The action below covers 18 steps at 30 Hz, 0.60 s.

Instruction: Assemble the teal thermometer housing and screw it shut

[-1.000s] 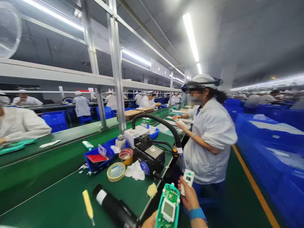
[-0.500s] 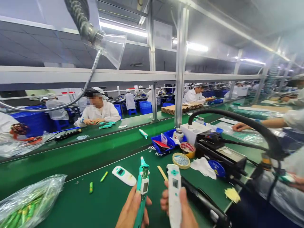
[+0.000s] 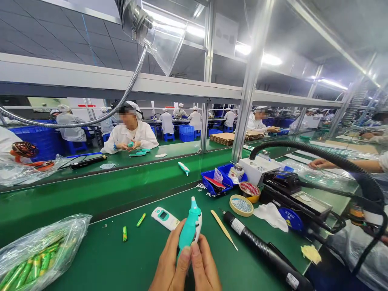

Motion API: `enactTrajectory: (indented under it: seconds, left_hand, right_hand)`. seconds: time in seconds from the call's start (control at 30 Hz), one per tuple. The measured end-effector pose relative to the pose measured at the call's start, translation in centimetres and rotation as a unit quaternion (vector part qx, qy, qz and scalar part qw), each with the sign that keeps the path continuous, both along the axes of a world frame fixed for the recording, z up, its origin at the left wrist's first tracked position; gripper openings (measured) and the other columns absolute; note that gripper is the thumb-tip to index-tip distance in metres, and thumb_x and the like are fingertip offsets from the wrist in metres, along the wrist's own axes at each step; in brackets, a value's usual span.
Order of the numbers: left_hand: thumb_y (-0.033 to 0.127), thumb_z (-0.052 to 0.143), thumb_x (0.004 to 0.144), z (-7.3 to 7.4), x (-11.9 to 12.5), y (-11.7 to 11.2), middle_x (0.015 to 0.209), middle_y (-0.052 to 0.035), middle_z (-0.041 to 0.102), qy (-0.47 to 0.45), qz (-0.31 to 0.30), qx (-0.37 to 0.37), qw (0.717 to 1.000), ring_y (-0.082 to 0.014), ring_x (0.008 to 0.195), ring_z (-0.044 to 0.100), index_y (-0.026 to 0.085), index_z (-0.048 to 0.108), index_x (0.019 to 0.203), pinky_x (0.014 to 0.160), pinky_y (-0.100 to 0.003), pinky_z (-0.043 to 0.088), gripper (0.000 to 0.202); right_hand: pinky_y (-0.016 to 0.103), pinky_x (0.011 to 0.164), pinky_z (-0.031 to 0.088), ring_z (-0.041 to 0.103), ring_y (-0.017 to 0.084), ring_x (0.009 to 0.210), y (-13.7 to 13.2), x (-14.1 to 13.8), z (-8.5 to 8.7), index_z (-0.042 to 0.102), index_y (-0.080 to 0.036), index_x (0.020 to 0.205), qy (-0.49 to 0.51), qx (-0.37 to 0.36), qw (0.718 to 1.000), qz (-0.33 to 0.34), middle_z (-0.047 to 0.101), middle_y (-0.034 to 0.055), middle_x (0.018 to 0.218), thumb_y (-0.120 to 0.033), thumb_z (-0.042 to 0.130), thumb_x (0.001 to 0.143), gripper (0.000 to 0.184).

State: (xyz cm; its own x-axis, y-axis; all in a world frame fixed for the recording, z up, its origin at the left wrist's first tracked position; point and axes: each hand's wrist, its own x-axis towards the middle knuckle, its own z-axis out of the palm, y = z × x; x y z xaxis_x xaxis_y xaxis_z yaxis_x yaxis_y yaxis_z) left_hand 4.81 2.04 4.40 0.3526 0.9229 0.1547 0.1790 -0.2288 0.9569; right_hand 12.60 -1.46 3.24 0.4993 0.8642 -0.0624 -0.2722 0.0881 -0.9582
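Observation:
Both my hands hold one teal and white thermometer-shaped device [image 3: 190,227], upright above the green table [image 3: 115,258]. My left hand [image 3: 169,264] wraps its lower left side, fingers closed. My right hand [image 3: 206,266] presses against its right side, thumb beside the left thumb. A second white device with a teal screen frame [image 3: 165,218] lies on the table just left of it. A thin yellow stick [image 3: 223,228] and a black cylindrical tool [image 3: 266,252] lie to the right.
A plastic bag of green batteries [image 3: 36,256] lies at the left; two loose batteries [image 3: 132,226] lie nearer. Blue trays [image 3: 220,182], tape rolls [image 3: 241,205], a white cloth [image 3: 271,215] and a soldering station [image 3: 298,200] stand at the right. Workers in white sit across the conveyor.
The two separate halves I held half a second ago are now together as one device in both hands. My view turned left, away from the neighbouring worker.

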Motion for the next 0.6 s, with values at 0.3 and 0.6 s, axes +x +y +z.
enactTrajectory:
  seconds: [0.3,0.6]
  left_hand:
    - [0.053,0.035,0.085,-0.4,-0.6,0.5,0.142,-0.0068,0.029,0.041,-0.099,0.014,0.994,-0.0225,0.131,0.022,0.020,0.027,0.136,0.108,-0.035,0.021,0.061]
    - [0.057,0.054,0.074,-0.5,-0.2,0.6,0.142,-0.0106,0.029,0.012,-0.156,-0.063,0.986,-0.0266,0.130,0.025,0.016,0.024,0.136,0.106,-0.036,0.023,0.081]
  right_hand:
    - [0.024,0.067,0.045,0.058,0.019,0.075,0.5,1.3,-0.2,0.059,-0.025,0.096,-0.070,-0.001,0.996,0.057,0.065,0.0010,0.076,-0.065,0.051,0.071,0.048]
    - [0.030,0.078,0.042,0.056,0.023,0.088,0.8,4.9,-0.1,0.060,-0.020,0.088,-0.238,-0.022,0.965,0.111,0.062,0.0059,0.091,-0.060,0.051,0.074,0.043]
